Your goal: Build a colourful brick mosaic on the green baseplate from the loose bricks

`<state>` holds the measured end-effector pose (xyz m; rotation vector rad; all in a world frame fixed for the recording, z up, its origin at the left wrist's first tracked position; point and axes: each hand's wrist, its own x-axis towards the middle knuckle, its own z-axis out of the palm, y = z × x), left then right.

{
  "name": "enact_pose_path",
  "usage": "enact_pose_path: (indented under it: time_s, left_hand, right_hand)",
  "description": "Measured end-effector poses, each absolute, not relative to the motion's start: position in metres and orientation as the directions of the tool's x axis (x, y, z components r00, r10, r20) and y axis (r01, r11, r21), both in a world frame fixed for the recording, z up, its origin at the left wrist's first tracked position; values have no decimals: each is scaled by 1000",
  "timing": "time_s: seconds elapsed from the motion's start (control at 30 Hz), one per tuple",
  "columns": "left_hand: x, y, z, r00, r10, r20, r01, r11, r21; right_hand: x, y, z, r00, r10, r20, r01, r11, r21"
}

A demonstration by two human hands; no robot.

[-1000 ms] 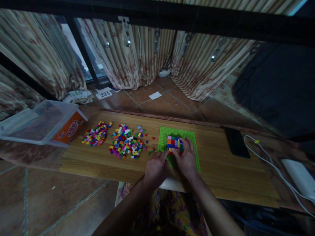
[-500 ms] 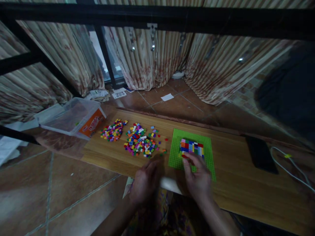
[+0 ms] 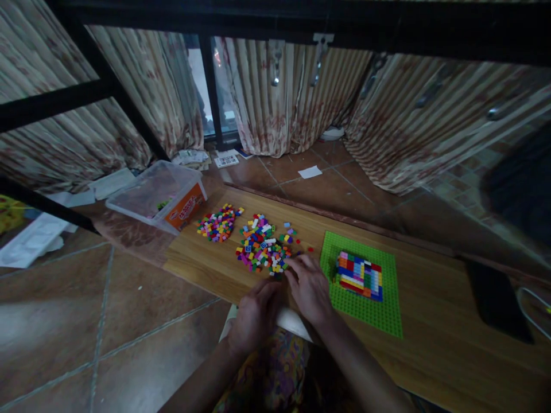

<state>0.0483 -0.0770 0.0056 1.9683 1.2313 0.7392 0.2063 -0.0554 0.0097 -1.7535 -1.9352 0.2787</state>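
Observation:
My right hand (image 3: pixel 309 287) is at the right edge of the larger pile of toy bricks (image 3: pixel 262 246), thumb and fingers drawn together at the tips. Whether a brick is between them is too small to see. By the front edge of the table, my left hand (image 3: pixel 253 315) is closed with its fingers curled inward, and its contents are hidden. To the right lies a green baseplate (image 3: pixel 365 312). A flat block of joined multicoloured bricks (image 3: pixel 359 275) sits on it, with both hands away from it.
A smaller brick pile (image 3: pixel 220 222) lies farther left on the wooden table (image 3: pixel 193 267). Beyond the table's left end stands a clear plastic bin (image 3: pixel 150 192) with an orange label. A dark flat object (image 3: pixel 495 298) and a white cable (image 3: pixel 534 315) are at the right.
My right hand has moved left from the brick block on the baseplate to the edge of the larger pile. My left hand has stayed near the table edge. The view has shifted left.

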Motion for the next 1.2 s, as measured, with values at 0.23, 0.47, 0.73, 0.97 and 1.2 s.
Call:
enact_pose_path:
  time_s: [0.23, 0.47, 0.73, 0.97, 1.2]
  left_hand:
    - [47, -74, 2, 400, 913, 81, 545, -308, 780]
    - [48, -73, 5, 402, 913, 69, 539, -297, 788]
    - [48, -73, 5, 384, 922, 40, 520, -252, 816]
    - [50, -73, 22, 289, 954, -79, 366, -34, 930]
    - [54, -80, 18, 368, 879, -304, 121, 279, 953]
  right_hand:
    - [210, -53, 9, -101, 969, 226, 872, 196, -449]
    - [220, -66, 10, -107, 967, 232, 877, 201, -437]
    - [212, -64, 9, -51, 978, 203, 910, 129, -393]
    - [215, -83, 27, -102, 960, 262, 859, 218, -463]
    - [215, -105, 26, -249, 945, 213, 800, 325, -504]
